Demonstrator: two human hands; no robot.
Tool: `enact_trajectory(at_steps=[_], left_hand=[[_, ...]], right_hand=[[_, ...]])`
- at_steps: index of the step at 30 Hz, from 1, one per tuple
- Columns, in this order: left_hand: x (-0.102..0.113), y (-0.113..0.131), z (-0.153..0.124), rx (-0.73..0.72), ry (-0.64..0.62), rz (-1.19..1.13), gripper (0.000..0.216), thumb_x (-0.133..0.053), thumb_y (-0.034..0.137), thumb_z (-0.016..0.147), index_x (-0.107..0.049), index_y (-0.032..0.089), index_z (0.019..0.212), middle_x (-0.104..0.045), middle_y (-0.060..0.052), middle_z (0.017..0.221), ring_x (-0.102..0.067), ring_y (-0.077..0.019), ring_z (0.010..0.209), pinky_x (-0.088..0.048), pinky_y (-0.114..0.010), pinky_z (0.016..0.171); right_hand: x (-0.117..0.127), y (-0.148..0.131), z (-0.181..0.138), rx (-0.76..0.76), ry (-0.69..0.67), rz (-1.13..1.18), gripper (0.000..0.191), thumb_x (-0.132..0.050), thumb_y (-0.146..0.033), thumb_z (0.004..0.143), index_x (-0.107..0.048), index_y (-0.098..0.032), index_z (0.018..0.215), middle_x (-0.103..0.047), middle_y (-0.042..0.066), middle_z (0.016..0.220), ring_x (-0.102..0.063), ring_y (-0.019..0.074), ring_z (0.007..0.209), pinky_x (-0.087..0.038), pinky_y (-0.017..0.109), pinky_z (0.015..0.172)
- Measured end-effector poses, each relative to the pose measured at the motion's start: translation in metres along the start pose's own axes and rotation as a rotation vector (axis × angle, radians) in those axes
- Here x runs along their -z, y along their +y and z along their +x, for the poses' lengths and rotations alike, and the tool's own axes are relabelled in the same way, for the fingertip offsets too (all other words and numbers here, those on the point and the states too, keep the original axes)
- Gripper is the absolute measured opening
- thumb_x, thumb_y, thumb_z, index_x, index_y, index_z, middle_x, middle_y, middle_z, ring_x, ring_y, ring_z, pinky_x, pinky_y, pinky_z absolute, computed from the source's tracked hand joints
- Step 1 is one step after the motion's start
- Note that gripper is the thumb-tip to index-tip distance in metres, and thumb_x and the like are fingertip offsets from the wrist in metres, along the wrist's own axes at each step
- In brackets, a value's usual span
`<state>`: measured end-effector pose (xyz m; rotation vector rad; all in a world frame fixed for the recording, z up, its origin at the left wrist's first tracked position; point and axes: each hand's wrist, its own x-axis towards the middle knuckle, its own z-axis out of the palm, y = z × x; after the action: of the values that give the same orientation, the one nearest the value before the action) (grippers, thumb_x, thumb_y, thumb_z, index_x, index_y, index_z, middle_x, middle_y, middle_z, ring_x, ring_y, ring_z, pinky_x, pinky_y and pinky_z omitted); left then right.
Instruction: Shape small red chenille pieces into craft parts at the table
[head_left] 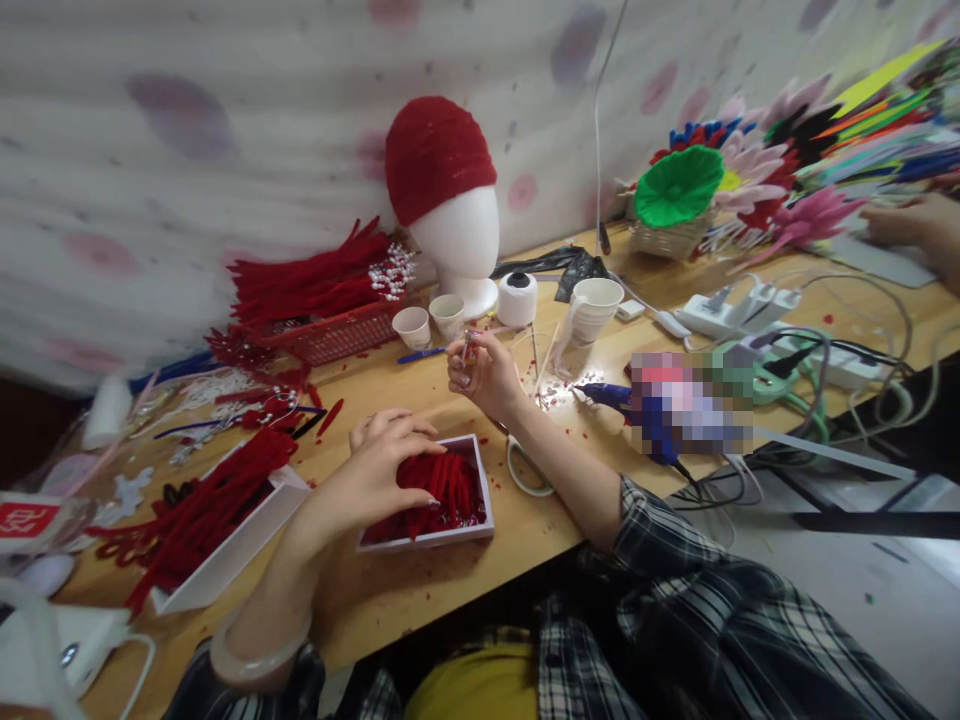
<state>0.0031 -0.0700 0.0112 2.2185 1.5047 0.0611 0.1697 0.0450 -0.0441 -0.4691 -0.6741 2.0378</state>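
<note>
My left hand (384, 468) lies over the left side of a small white box (486, 490), its fingers spread and its thumb reaching over the contents. Inside are red fuzzy pieces (456, 480) with shiny bits along their near ends. Raised above the table beyond the box, my right hand (486, 378) is closed in a pinch. A small, shiny, partly reddish thing (470, 350) shows at its fingertips, too small to name. Beside my right forearm lies a white loop-shaped handle (517, 472), perhaps of scissors, partly hidden by the arm.
Left stands another white box (225, 560) of red fuzzy strips. Behind are a red basket (337, 335), paper cups (411, 328), thread spool (517, 300) and foam head (461, 225) with red cap. A blue-tipped glue gun (606, 396), power strips (712, 315) and another person's hand (911, 225) are right.
</note>
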Motion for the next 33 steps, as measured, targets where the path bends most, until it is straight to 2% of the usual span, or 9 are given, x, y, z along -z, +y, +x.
enact_trajectory(at_steps=[13,20,25,27,31,33], left_hand=[[-0.003,-0.008,0.0,-0.017,-0.005,-0.063,0.043,-0.08,0.035,0.064,-0.069,0.033,0.106,-0.061,-0.004,0.129,-0.038,-0.0343,0.127,-0.025,-0.056,0.104],[-0.006,-0.005,0.0,-0.021,-0.002,-0.081,0.041,-0.08,0.034,0.064,-0.07,0.031,0.104,-0.061,-0.004,0.127,-0.04,-0.0335,0.125,-0.026,-0.055,0.104],[0.001,-0.012,-0.004,-0.098,0.035,-0.117,0.039,-0.079,0.036,0.066,-0.069,0.03,0.104,-0.063,-0.004,0.124,-0.045,-0.0306,0.122,-0.03,-0.051,0.105],[0.011,-0.018,-0.005,-0.153,0.106,-0.152,0.04,-0.077,0.039,0.069,-0.068,0.029,0.106,-0.065,-0.004,0.121,-0.049,-0.0278,0.12,-0.034,-0.046,0.105],[0.03,-0.026,0.008,-0.114,0.48,-0.098,0.043,-0.076,0.044,0.069,-0.067,0.024,0.107,-0.068,-0.006,0.112,-0.057,-0.0265,0.109,-0.041,-0.042,0.098],[0.032,-0.024,0.02,-0.095,0.598,-0.041,0.042,-0.077,0.042,0.069,-0.067,0.023,0.105,-0.068,-0.007,0.109,-0.057,-0.0268,0.107,-0.041,-0.042,0.095]], right_hand=[[0.002,0.001,0.0,0.007,-0.006,-0.005,0.026,-0.05,-0.036,0.08,-0.062,-0.015,0.071,-0.043,-0.005,0.056,-0.031,0.007,0.042,-0.023,0.022,0.045],[0.002,0.001,0.0,0.004,-0.004,-0.014,0.025,-0.051,-0.037,0.079,-0.06,-0.015,0.07,-0.041,-0.005,0.056,-0.031,0.0071,0.042,-0.023,0.022,0.046],[0.0,0.0,0.0,0.0,0.001,-0.019,0.022,-0.051,-0.035,0.078,-0.059,-0.016,0.07,-0.042,-0.005,0.056,-0.031,0.007,0.043,-0.024,0.022,0.045],[-0.002,0.001,-0.001,0.002,-0.021,-0.049,0.019,-0.057,-0.034,0.076,-0.059,-0.016,0.07,-0.04,-0.006,0.056,-0.029,0.0061,0.043,-0.022,0.021,0.045],[-0.008,0.007,-0.004,0.0,-0.11,-0.192,0.024,-0.073,-0.034,0.067,-0.06,-0.014,0.072,-0.032,-0.01,0.05,-0.02,0.0036,0.041,-0.012,0.02,0.043],[-0.01,0.01,-0.005,-0.008,-0.16,-0.265,0.03,-0.077,-0.038,0.065,-0.062,-0.013,0.073,-0.028,-0.011,0.048,-0.018,0.0031,0.041,-0.011,0.021,0.043]])
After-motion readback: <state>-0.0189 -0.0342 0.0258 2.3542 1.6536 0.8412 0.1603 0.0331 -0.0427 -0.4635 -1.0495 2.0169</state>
